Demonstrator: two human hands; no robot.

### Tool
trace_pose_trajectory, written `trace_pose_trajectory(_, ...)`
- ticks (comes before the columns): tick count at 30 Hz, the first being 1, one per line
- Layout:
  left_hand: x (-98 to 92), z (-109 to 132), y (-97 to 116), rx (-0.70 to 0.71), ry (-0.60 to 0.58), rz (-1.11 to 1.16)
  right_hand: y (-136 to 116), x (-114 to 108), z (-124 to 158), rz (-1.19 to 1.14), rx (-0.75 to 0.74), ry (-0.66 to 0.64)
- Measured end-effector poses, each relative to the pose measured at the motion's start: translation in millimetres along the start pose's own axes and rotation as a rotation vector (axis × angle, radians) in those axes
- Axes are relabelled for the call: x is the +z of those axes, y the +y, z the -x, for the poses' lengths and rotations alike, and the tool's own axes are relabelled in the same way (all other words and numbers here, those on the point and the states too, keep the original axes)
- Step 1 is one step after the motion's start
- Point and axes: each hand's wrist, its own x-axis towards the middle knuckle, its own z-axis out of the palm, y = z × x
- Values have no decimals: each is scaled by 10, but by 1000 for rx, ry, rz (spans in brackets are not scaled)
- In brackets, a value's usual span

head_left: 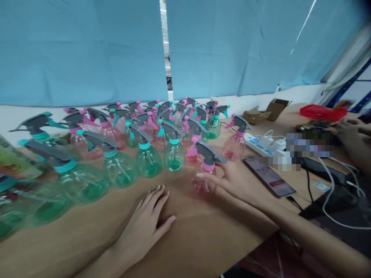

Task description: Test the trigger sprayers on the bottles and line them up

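My right hand [223,177] is closed around a clear pink spray bottle [204,184] with a pink collar and grey trigger head; the bottle stands upright on the brown table [191,235]. Fingers stretched out, my left hand [152,216] lies flat on the table and holds nothing. In front of it stand green spray bottles, among them one with a turquoise collar [148,160] and another just beside it [174,154]. A separate pink spray bottle [234,144] stands behind my right hand. Many more pink and green ones crowd together at the back.
Right of my right hand lie a phone [269,177] and a white power strip [261,146] with cables. Open cardboard boxes [275,110] and a red item [323,112] sit farther back. Another person's hands [352,135] are at the right edge. A blue curtain [116,50] hangs behind.
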Motion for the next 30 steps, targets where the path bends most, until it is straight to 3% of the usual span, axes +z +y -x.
trace_pose_trajectory(6,1,-15,-12,-2,14,-6,536,-197,-103,161,-18,136)
trace_pose_trajectory(10,16,-12,-26,4,26,-14,742,-258,-176,214,14,196)
trace_pose_trajectory(17,34,-5,-49,26,53,-40,873,-267,-298,186,61,267)
trace_pose_trajectory(30,46,7,-34,22,54,-64,867,-184,-593,344,95,400)
